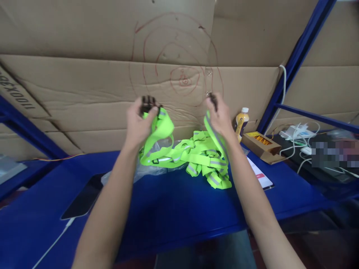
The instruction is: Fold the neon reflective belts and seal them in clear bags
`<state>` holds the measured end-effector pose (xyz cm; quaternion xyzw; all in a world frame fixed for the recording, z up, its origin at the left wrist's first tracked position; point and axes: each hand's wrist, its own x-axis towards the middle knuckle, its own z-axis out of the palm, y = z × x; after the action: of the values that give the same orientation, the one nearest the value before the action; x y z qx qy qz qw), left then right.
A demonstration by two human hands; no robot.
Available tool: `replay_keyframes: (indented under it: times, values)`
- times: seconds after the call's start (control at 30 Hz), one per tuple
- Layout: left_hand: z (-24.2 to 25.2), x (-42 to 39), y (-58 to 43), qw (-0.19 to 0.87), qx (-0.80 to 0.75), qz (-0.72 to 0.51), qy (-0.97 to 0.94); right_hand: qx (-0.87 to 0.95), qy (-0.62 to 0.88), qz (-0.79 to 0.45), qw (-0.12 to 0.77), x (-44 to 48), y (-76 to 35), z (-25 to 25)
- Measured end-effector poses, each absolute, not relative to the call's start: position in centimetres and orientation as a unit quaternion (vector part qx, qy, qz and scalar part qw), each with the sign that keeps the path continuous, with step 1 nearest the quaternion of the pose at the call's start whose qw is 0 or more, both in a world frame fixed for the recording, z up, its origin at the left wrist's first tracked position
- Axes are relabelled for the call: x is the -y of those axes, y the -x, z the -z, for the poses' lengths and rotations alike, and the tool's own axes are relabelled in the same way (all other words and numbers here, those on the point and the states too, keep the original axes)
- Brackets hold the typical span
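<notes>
My left hand [139,121] is raised above the table, its fingers closed on a neon yellow-green reflective strap [164,125] with black pieces at the fingers, perhaps buckles. Level with it on the right, my right hand [220,116] grips another length of strap with a grey reflective stripe, and a blurred black piece shows at its fingertips. Below and between both hands lies a tangled heap of the same straps [209,158], with a small black slider on one loop. Crumpled clear plastic [151,171] sits under the heap's left side.
On the blue table [179,209] lie a black phone [84,196] with a white cable and a lit phone [259,173]. A bottle [241,123], an open cardboard box [262,145] and tangled white cables stand at right. Cardboard [98,86] with red circles forms the back wall.
</notes>
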<state>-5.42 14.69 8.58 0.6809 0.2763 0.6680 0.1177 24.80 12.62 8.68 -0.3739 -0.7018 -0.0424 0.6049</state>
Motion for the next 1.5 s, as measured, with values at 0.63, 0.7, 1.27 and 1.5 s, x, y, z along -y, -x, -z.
replay_keyframes:
  times: [0.63, 0.7, 1.27, 1.5]
  values:
    - [-8.6, -10.2, 1.8, 0.225, -0.277, -0.466, -0.810, 0.823, 0.249, 0.036, 0.509, -10.8, -23.0, -9.7]
    - [-8.8, -10.0, 1.8, 0.223, -0.276, -0.453, -0.818, 0.824, 0.254, 0.040, 0.504, -10.7, -22.9, -9.6]
    - [-8.8, -9.7, 1.4, 0.190, -0.282, -0.406, -0.848, 0.856, 0.266, 0.020, 0.443, -9.3, -20.6, -9.9]
    - [-8.8, -10.1, 1.4, 0.412, -0.289, -0.444, -0.741, 0.839, 0.254, 0.070, 0.476, -7.5, -21.7, -11.8]
